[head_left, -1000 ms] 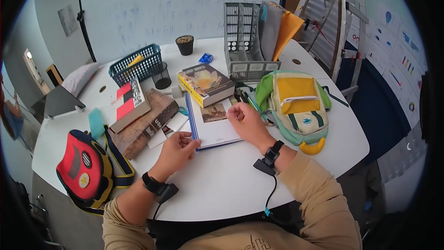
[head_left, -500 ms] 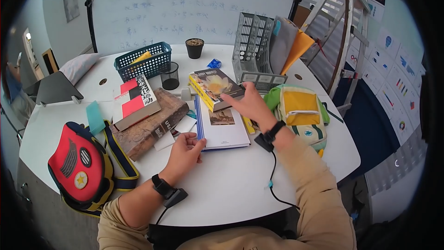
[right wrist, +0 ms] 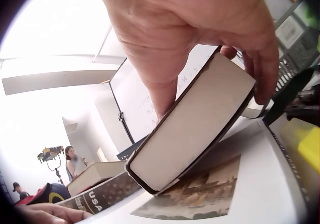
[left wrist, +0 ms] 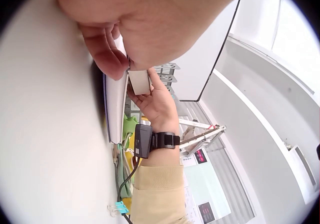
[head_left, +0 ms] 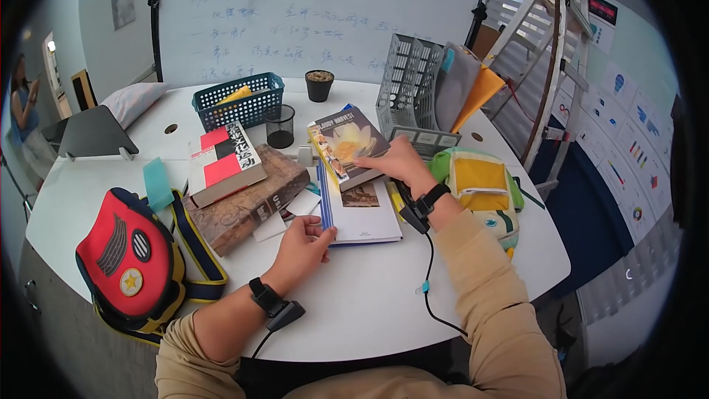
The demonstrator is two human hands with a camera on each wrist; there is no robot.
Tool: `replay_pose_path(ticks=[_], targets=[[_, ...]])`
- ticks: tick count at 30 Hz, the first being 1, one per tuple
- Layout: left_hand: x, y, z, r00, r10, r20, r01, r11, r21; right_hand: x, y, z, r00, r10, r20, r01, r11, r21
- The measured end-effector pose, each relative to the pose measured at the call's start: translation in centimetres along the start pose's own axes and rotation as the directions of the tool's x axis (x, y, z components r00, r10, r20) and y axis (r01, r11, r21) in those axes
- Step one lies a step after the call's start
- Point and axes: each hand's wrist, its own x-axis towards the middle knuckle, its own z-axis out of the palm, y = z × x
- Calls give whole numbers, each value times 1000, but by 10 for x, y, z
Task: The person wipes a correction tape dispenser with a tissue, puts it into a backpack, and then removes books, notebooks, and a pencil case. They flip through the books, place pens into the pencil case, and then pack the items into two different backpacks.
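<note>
My right hand grips a thick, dark-covered book with a pale flower on its front and a yellow spine. The thumb lies on its cover and the fingers bend round the far side. In the right wrist view the thick book's page block slants, one side raised above the white book beneath. That white book, with a blue spine and a landscape picture, lies on the table. At its near left corner my left hand pinches the edge, fingers curled.
A red-and-white book rests on a brown book at left. Nearer stands a red backpack; a green-and-yellow backpack sits at right. Behind are a teal basket, a mesh pen cup, a potted plant and grey file holders.
My right hand has gone from the white book's right side up to the thick book and taken hold of it. The left hand has stayed at the white book's corner. The head view has shifted.
</note>
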Motion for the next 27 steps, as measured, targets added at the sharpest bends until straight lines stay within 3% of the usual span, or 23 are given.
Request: replay_pose_path(ticks=[7,10,14,17,18,21,23,25,26,27], targets=[[3,-1,-1,1000,-7,-8,7,1000,-23,-46,13,-21,999,-26,31,16,955,297],[3,-1,-2,1000,-17,-8,17,999,-31,-78,37,-7,998,-50,30,36,932,361],[4,-5,0,1000,-14,-10,13,996,-86,-123,54,2,990,-9,140,-82,774,627],[2,2,-1,999,-33,-15,33,999,-38,-133,59,1,978,64,199,-199,577,792],[0,3,-1,999,-45,-11,45,999,-13,-128,63,0,955,18,297,-278,405,871],[3,3,-2,996,-88,3,88,991,-104,-130,63,4,941,-62,332,-302,283,910],[4,6,0,994,-79,81,108,872,-477,-138,59,11,927,-149,344,-254,424,869],[4,11,1,985,-57,160,160,625,-764,-140,63,17,887,-294,356,-150,546,824],[3,13,-1,975,27,219,161,589,-792,-142,64,18,882,-303,361,-153,541,827],[2,13,-3,981,18,193,128,688,-714,-146,60,16,878,-314,361,-151,533,832]])
